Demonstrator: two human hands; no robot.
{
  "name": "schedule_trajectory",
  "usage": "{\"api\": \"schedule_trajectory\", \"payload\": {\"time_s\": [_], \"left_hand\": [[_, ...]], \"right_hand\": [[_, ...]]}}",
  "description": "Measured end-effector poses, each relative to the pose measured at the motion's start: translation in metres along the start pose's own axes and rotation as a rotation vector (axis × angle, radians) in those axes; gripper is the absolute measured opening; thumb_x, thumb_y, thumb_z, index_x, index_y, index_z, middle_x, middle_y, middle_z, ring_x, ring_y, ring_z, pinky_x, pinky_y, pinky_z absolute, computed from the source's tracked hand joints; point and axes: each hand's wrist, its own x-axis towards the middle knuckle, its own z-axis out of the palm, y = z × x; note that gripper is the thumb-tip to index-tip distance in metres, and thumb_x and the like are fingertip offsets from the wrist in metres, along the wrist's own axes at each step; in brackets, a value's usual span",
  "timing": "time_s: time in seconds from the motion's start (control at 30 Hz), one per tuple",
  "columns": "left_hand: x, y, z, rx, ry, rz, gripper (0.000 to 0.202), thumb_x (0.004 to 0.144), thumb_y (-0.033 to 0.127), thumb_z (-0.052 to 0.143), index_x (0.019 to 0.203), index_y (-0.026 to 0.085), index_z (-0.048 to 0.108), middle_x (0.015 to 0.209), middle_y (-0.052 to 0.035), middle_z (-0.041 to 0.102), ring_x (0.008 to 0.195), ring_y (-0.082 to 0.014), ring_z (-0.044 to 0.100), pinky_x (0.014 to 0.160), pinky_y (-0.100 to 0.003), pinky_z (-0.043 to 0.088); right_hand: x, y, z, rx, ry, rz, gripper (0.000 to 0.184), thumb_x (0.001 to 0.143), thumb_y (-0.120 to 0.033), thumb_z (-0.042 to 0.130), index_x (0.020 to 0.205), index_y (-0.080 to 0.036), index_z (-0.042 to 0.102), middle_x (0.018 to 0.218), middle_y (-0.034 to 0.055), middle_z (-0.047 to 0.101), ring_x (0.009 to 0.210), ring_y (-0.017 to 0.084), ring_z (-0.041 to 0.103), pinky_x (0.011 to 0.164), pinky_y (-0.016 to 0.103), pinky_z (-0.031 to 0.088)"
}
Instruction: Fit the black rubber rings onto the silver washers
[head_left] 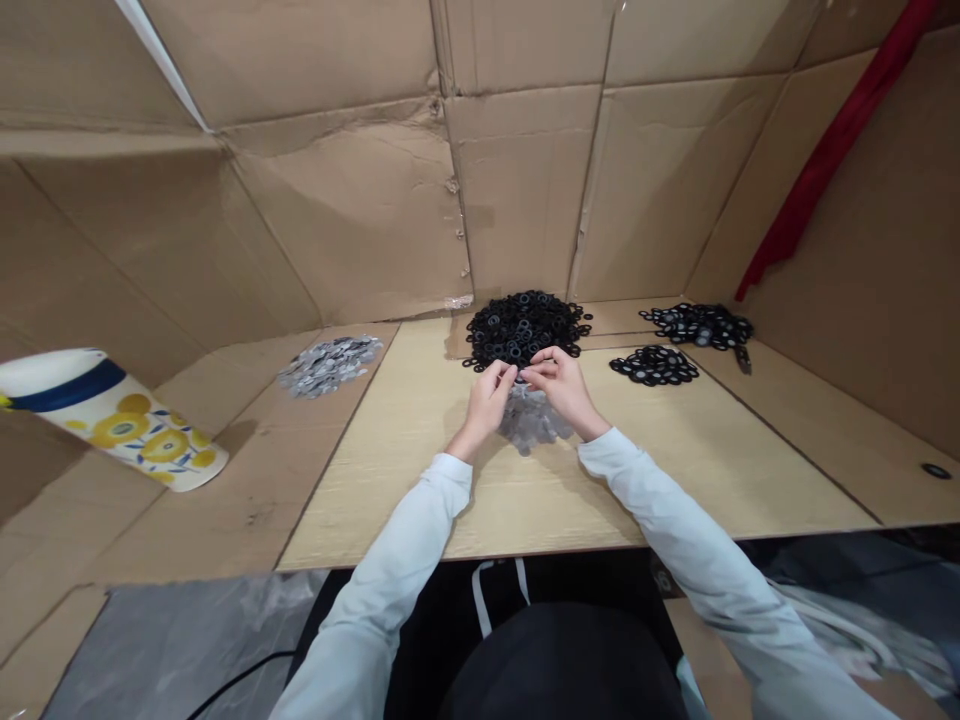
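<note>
My left hand (pixel 489 402) and my right hand (pixel 561 388) meet over the middle of the board, with fingertips pinched close together. Something small and dark shows between the fingertips, but it is too small to make out. Right behind the fingers lies a large heap of black rings (pixel 525 325). Below the hands, partly covered by them, spreads a pile of thin, clear grey discs (pixel 531 420). To the right is a smaller pile of black rings with pale centres (pixel 654 366).
Another pile of pale-centred black rings (pixel 701 325) lies at the back right, and a single one (pixel 935 470) near the right edge. Silvery discs (pixel 330 366) are heaped at left, beside a flowered cylindrical container (pixel 150 430). Cardboard walls (pixel 525 180) enclose the pale board (pixel 390 480).
</note>
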Motion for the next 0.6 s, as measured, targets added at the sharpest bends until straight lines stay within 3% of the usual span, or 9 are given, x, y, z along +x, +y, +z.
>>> {"api": "schedule_trajectory", "payload": {"time_s": [0.13,0.23,0.43,0.6], "left_hand": [[0.0000,-0.0014,-0.0017,0.139,-0.032,0.137,0.025,0.088,0.032,0.037,0.071,0.018,0.048,0.071,-0.0006,0.049,0.069,-0.0129,0.045,0.067,-0.025,0.034],[-0.0012,-0.0007,-0.0004,0.171,-0.012,0.167,0.021,0.088,0.029,0.038,0.075,0.018,0.049,0.075,-0.0021,0.051,0.072,-0.0137,0.047,0.069,-0.026,0.035],[-0.0011,0.0021,0.0001,0.168,0.078,0.126,0.021,0.089,0.030,0.036,0.078,0.018,0.050,0.075,-0.0029,0.053,0.073,-0.0139,0.050,0.069,-0.026,0.037],[-0.0024,0.0019,0.0001,0.246,0.033,0.160,0.023,0.091,0.030,0.034,0.079,0.018,0.050,0.076,-0.0034,0.054,0.074,-0.0141,0.050,0.069,-0.026,0.037]], "right_hand": [[-0.0033,-0.0015,-0.0004,-0.221,0.003,-0.159,0.020,0.065,-0.029,0.063,0.077,-0.022,0.049,0.069,0.0002,0.060,0.068,0.017,0.060,0.063,0.032,0.048],[-0.0040,-0.0026,-0.0014,-0.308,0.003,-0.226,0.013,0.070,-0.028,0.058,0.078,-0.022,0.050,0.074,0.0014,0.060,0.071,0.017,0.060,0.066,0.033,0.047],[0.0027,-0.0008,-0.0031,-0.084,-0.068,-0.098,0.034,0.058,-0.030,0.070,0.085,-0.021,0.051,0.078,0.0006,0.059,0.076,0.016,0.058,0.069,0.032,0.048],[0.0059,0.0011,-0.0039,0.066,-0.114,0.016,0.039,0.055,-0.031,0.072,0.085,-0.021,0.049,0.069,-0.0034,0.056,0.065,0.013,0.055,0.067,0.031,0.048]]}}
